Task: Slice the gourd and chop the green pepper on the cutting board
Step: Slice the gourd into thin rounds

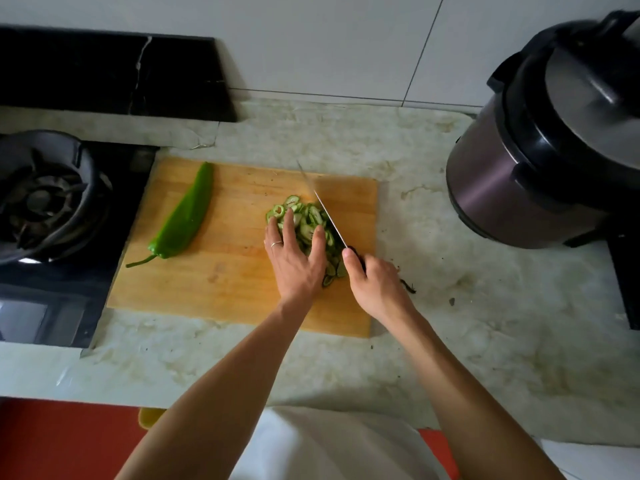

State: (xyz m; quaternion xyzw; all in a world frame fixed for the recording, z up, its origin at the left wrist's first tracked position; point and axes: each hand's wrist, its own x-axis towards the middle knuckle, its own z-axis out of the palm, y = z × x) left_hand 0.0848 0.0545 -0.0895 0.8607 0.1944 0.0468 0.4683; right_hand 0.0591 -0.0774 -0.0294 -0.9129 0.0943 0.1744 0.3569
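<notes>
Both bare forearms reach forward from the bottom edge, converging. The left hand [294, 258] lies palm down with fingers straight and spread, a ring on 1 finger. The right hand [372, 278], just beside it, is curled in a grip, thumb extended forward along the top.

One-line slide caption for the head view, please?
Left hand steadies gourd slices, right hand holds knife; whole pepper waits.
</notes>
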